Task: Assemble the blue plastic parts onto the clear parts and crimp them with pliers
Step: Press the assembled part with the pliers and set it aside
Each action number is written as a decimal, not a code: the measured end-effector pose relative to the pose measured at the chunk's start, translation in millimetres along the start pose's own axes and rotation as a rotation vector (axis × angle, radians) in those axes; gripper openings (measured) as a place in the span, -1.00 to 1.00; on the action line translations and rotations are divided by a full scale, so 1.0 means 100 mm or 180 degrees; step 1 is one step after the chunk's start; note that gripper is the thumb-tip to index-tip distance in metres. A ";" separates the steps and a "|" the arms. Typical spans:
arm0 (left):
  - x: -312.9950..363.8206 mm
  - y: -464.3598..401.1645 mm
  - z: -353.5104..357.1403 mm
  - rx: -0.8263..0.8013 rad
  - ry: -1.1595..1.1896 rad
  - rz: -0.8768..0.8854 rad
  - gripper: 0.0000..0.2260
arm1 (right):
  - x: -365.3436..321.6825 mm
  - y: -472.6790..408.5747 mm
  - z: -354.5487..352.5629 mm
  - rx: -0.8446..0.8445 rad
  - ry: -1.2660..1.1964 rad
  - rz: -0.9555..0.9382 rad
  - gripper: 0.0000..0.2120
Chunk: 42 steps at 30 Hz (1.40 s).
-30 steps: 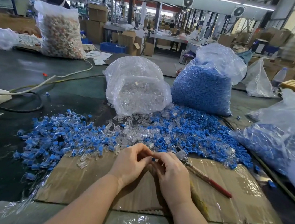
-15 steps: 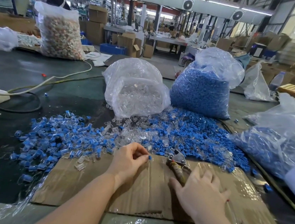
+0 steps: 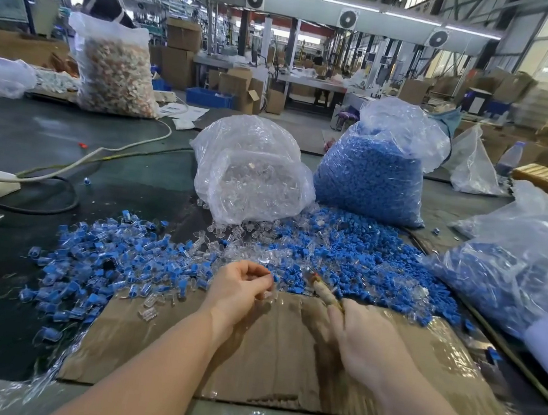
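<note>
Head view: left hand pinches a blue part; right hand grips pliers.

the pliers sit just right of centre, blurred, head tilted up toward the pile, handle gripped in the right hand. the left hand, at centre, pinches a small blue part at its fingertips. loose blue parts spread across the middle right, clear parts heap at centre, and mixed blue-and-clear pieces scatter toward the left.
</note>
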<state>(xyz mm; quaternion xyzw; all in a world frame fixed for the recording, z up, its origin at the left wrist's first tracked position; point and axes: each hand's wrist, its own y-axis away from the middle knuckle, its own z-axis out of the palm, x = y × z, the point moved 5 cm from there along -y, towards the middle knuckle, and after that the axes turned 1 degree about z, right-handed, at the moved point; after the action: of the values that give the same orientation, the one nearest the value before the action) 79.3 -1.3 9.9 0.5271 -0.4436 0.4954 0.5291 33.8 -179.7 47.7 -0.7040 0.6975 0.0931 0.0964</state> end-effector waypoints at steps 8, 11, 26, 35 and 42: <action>0.10 -0.13 -0.01 0.0292 -0.0016 -0.0119 -0.98 | -0.26 -0.03 -0.08 -0.1520 -0.2263 0.0591 -0.63; 0.12 -0.14 -0.05 0.0431 -0.0010 -0.0126 -0.97 | -0.27 -0.10 -0.05 -0.1635 -0.2337 0.0530 -0.68; 0.18 -0.14 -0.07 0.0630 -0.0034 -0.0125 -0.96 | -0.27 -0.13 -0.03 -0.1936 -0.2378 0.0317 -0.76; 0.20 -0.13 -0.07 0.0669 0.0174 -0.0240 -0.94 | -0.26 -0.07 -0.08 -0.2000 -0.2624 0.0345 -0.66; 0.22 -0.10 -0.06 0.0628 -0.0007 -0.0190 -0.97 | -0.25 -0.06 -0.07 -0.1973 -0.2502 0.0311 -0.61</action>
<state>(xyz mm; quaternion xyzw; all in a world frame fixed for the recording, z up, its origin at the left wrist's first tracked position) 91.9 6.5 30.3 0.5902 -0.3774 0.5201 0.4887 39.9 -157.1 61.1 -0.5777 0.5801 0.5585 0.1337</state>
